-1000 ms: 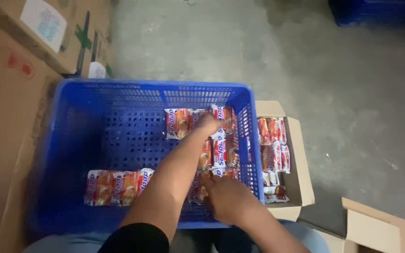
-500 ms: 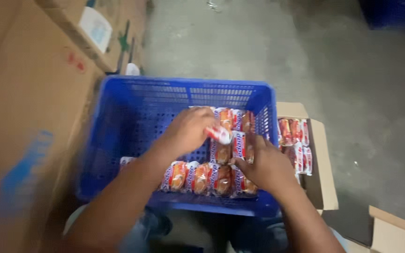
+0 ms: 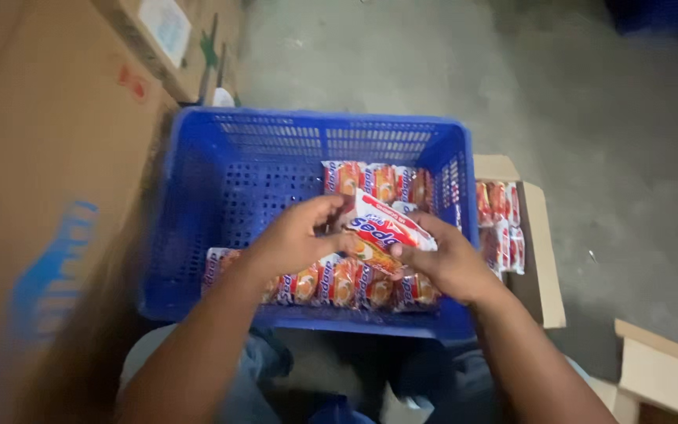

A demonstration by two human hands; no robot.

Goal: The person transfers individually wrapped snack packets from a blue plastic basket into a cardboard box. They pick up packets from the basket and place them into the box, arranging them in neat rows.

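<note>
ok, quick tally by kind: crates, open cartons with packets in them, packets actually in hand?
Blue crate: 1
Open carton with packets, right of the crate: 1
Packet held by left hand and right hand: 1
Total: 3
Loose packets lying in the crate and carton are too blurred to count.

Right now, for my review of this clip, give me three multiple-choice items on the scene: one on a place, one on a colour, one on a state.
1. Where is the open carton of packets?
A. right of the crate
B. inside the crate
C. on the person's lap

2. What colour is the crate?
A. green
B. blue
C. grey

3. How is the packet above the crate held?
A. by the left hand alone
B. by no hand
C. between both hands, the right hand too

Answers: 1 A, it stands against the crate's right wall. 2 B, its mesh walls are blue. 3 C, fingers of both hands grip it.
</note>
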